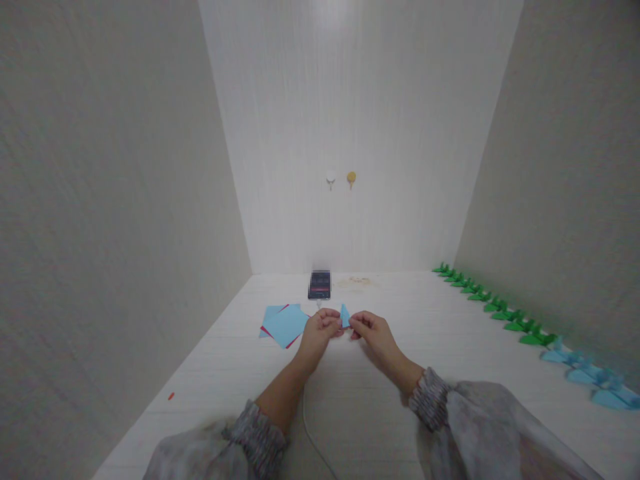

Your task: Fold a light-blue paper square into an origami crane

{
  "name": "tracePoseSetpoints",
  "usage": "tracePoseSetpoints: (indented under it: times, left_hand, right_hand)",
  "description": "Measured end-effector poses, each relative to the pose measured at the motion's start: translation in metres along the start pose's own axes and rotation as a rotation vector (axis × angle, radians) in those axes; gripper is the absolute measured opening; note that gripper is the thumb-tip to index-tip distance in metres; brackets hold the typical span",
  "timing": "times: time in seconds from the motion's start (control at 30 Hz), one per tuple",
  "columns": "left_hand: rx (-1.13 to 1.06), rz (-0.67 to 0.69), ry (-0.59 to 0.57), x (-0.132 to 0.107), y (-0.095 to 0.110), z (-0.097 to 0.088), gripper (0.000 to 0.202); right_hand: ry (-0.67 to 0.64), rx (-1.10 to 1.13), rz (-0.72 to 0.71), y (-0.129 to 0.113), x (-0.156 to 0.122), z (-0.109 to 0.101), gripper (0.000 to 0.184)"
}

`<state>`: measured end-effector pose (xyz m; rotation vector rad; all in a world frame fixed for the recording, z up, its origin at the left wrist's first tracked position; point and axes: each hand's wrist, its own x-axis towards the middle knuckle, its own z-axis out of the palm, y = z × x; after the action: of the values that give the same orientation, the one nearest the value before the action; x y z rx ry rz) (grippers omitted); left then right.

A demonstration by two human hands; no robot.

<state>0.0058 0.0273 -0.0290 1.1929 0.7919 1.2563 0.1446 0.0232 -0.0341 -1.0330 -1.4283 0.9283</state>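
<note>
Small folded blue paper point(345, 316) held near mid-table, pointed end up, between the two hands. Left hand point(323, 325) closed in a pinch on its left side; right hand point(371, 328) likewise curled, thumb and fingertips apparently pinching the lower right edge. Exact finger placement too small to read. Piece probably very light, stiffer along the folds than a single sheet, easily creased or crushed; smooth, so perhaps a little slippery. Best hold, by judgement: fingertips low on the folded edges, the tip left free. Loose blue and red sheets point(286, 327) lie just beside the left hand, partly behind it, likely to slide if brushed. Phone point(320, 285) sits beyond the hands, slightly left; pale cable point(319, 441) runs along the table point(225, 380) between the forearms. Right side has more room: a broad stretch of tabletop separates that hand from the green folded pieces point(500, 312) and blue folded pieces point(583, 375) lined along the right wall point(565, 200).
</note>
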Motion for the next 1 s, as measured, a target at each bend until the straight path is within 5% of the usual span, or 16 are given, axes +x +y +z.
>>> tracePoseSetpoints:
  times: [0.43,1.0]
  left_hand:
    - [-0.023,-0.028,-0.002,-0.001,0.005,0.005,0.034]
    - [0.005,0.014,-0.003,0.002,-0.005,0.002,0.044]
  right_hand:
    - [0.029,-0.046,-0.015,0.006,0.001,0.000,0.013]
    - [-0.060,0.215,0.114,-0.001,-0.002,0.001,0.012]
